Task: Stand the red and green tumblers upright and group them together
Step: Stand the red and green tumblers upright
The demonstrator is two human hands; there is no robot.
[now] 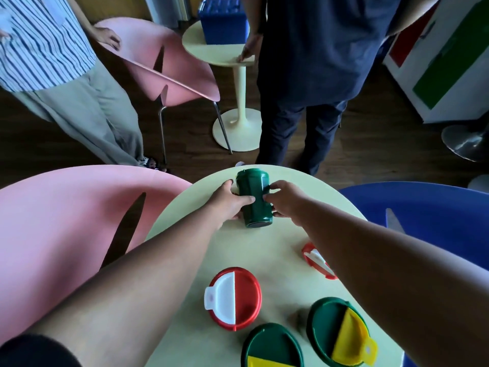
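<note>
Hands, left [229,201] and right [284,198], gripping green tumbler [254,198] near table's far edge [304,174]

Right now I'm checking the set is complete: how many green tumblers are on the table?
3: one green tumbler at the far edge, held by the left hand and right hand; two upright at the near edge. The arms may hide others.

A green tumbler [254,198] is gripped from both sides by the left hand [229,202] and right hand [285,201] near the far edge of the round table [267,250]. Three upright tumblers are seen at the near edge: one red-lidded [234,298], two green-lidded [341,331].
</note>
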